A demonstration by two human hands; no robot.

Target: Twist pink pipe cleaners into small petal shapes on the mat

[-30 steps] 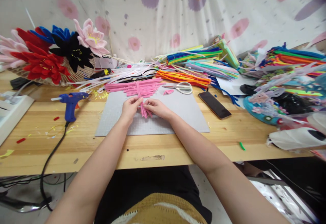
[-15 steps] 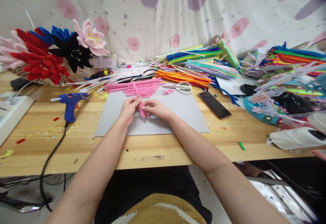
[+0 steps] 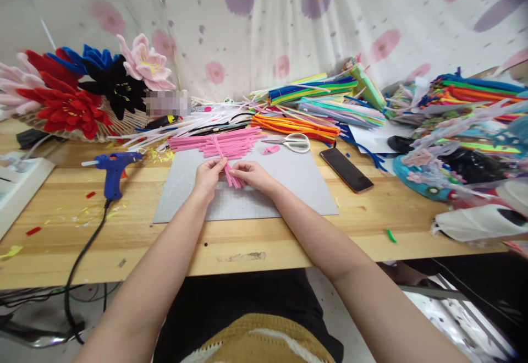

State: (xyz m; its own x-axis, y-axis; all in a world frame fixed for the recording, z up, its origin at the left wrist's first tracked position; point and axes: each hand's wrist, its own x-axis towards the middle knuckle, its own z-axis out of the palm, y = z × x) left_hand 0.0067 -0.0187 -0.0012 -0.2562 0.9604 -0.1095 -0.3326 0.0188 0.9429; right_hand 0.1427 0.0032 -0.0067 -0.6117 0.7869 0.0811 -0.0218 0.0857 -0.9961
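Note:
Over the grey cutting mat (image 3: 185, 198), both hands grip a small bundle of pink pipe cleaners (image 3: 233, 179). My left hand (image 3: 209, 177) pinches the bundle between thumb and fingers on its left side. From the right, my right hand (image 3: 252, 175) is closed on its lower part, the fingers bent around the stems. The bundle's near ends fan out a little between the hands. Just beyond lies a pile of pink pipe cleaners (image 3: 190, 141), at the mat's far edge. White-handled scissors (image 3: 296, 143) and a small folded pink piece (image 3: 271, 149) rest to the right of it.
A blue glue gun (image 3: 113, 173) with a black cord stands at left, near fluffy flowers (image 3: 74, 110). To the right lie a phone (image 3: 346, 169) and a white roll (image 3: 478, 223). Orange pipe cleaners (image 3: 297, 126) and other coloured bundles line the back.
The bundle's near ends have swung slightly up and to the right, spreading more. Both hands keep their hold in nearly the same place.

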